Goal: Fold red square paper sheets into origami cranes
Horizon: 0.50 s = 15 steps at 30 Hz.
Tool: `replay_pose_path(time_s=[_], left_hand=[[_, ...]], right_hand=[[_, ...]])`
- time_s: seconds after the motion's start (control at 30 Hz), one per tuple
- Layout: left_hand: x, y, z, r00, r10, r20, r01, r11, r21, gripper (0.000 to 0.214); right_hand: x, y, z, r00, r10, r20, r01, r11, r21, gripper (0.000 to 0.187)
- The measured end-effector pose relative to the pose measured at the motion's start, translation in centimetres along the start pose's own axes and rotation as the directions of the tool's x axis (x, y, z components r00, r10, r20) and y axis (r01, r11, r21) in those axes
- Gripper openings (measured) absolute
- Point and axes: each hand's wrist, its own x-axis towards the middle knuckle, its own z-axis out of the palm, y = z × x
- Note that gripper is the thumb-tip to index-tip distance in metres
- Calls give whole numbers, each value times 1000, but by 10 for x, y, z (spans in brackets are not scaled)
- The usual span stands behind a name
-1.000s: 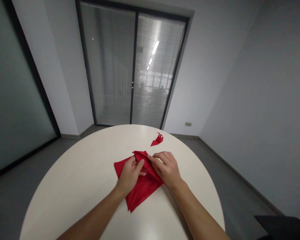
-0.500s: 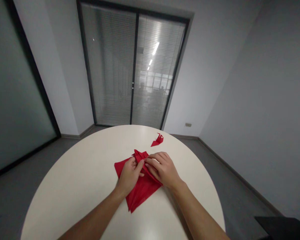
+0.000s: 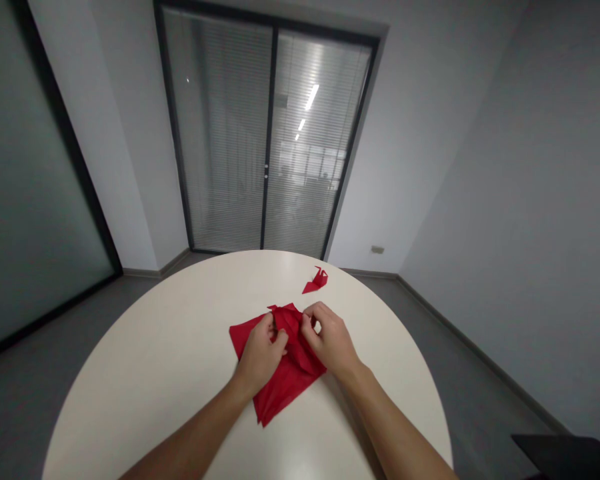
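A large sheet of red paper [image 3: 291, 383], creased and partly folded, lies on the round white table [image 3: 155, 360]. My left hand [image 3: 261, 347] is closed on the paper's upper left part, thumb and fingers pinching a fold. At the upper right edge, my right hand [image 3: 329, 335] pinches the paper between thumb and forefinger. Between the two hands the folds stand up from the sheet. Parts of the paper under my fingers are hidden. Beyond the hands sits a small red origami crane [image 3: 316, 281], touched by neither hand.
Past the table's far edge is a dark-framed glass partition [image 3: 267, 133] with blinds. A wall socket [image 3: 377, 249] sits low on the white wall. At the lower right a black object [image 3: 565, 453] shows beside the table.
My right hand has drawn away from the left, pulling the fold between them wider to the right. The left hand has stayed nearly in place. The crane has not moved.
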Motion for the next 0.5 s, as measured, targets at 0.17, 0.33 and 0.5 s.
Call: replay_pose_path(time_s=[0.17, 0.33, 0.5], left_hand=[[0, 0, 0, 1000, -14, -9, 14, 999, -43, 19], [-3, 7, 3, 999, -44, -5, 43, 998, -53, 19], [-2, 10, 3, 1000, -28, -5, 28, 999, -42, 23]], right_hand=[[-2, 5, 0, 997, -76, 10, 76, 983, -168, 18], [-4, 12, -4, 997, -48, 67, 60, 978, -198, 23], [-5, 18, -13, 993, -6, 114, 21, 991, -128, 20]])
